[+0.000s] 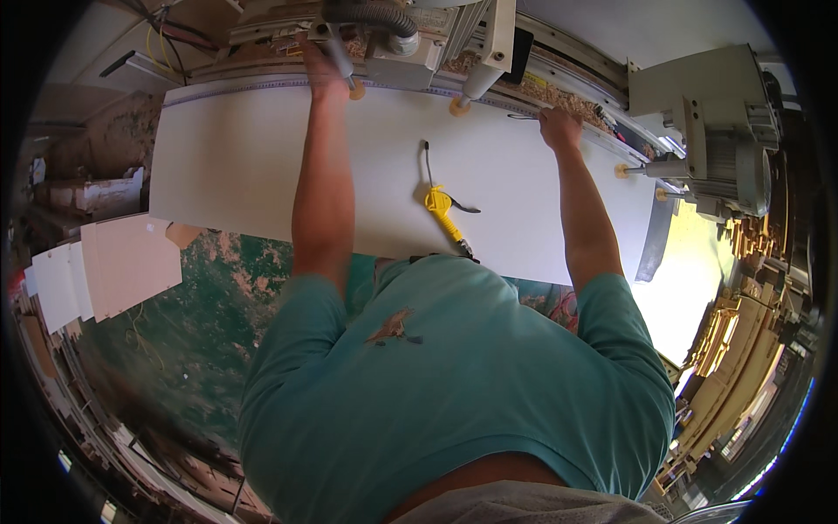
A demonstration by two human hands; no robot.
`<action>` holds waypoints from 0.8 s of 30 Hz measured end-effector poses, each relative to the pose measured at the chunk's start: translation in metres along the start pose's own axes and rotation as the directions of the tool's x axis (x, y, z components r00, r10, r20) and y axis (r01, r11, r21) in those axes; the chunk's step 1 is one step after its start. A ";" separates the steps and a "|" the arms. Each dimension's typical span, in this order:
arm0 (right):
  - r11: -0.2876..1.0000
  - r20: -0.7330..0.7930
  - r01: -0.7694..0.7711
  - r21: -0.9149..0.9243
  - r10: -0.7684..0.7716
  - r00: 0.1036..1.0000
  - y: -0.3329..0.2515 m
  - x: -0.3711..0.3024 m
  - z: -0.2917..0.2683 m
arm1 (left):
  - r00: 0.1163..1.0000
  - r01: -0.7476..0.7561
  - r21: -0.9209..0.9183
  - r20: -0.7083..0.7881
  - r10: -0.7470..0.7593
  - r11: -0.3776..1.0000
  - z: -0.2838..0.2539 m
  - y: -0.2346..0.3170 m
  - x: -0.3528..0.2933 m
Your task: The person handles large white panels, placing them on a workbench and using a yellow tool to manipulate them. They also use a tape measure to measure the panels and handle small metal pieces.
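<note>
A large white board point(236, 157) lies flat in front of me, its far edge against the machine's ruled rail. My left hand point(321, 68) reaches past that edge beside a slanted metal cylinder point(339, 54); motion smears its fingers. At the far right edge of the board, my right hand point(560, 129) is closed, with a thin dark piece point(522, 117) just left of its fingers. Whatever it grips is hidden. A yellow air blow gun point(439, 204) with a black nozzle rests on the board between my forearms, touched by neither hand.
Clamping cylinders with tan pads, including the middle one point(460, 106), stand along the board's far edge. Wood shavings point(559, 96) fill the machine bed behind. A grey motor unit point(729, 148) is at right. Pale panels point(131, 262) lean at left above a worn green floor point(188, 341).
</note>
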State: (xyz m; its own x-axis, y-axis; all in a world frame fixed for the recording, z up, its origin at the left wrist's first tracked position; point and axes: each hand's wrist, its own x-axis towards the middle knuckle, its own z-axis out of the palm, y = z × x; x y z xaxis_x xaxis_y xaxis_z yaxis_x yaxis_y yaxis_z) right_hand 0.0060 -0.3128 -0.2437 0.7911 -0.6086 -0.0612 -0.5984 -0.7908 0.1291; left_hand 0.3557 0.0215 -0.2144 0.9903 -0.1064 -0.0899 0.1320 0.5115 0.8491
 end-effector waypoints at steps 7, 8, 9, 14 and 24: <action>1.000 -0.024 -0.013 0.015 0.013 1.000 0.009 -0.006 0.002 | 0.990 0.086 -0.108 0.121 -0.073 0.990 0.054 0.001 -0.018; 1.000 -0.021 -0.014 0.008 0.014 1.000 0.007 -0.006 0.002 | 0.989 0.086 -0.122 0.134 -0.069 0.989 0.052 -0.002 -0.016; 1.000 -0.018 -0.014 0.002 0.014 1.000 0.005 -0.007 0.002 | 0.987 0.087 -0.133 0.145 -0.067 0.987 0.049 -0.005 -0.016; 1.000 0.005 -0.011 -0.019 0.011 1.000 0.009 -0.012 0.003 | 0.987 0.092 -0.035 0.137 -0.086 0.995 0.058 -0.008 -0.032; 0.900 0.304 0.252 0.356 -0.366 0.879 -0.079 -0.061 -0.031 | 0.808 0.135 0.234 -0.589 0.030 0.963 -0.052 -0.034 -0.058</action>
State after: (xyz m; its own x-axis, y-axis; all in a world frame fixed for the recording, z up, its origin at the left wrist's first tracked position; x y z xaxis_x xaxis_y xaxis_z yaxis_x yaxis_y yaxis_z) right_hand 0.0088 -0.2112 -0.2197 0.8762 -0.2656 -0.4021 -0.3846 -0.8882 -0.2514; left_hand 0.2960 0.0545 -0.2645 0.8299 0.4314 -0.3537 0.2505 0.2784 0.9272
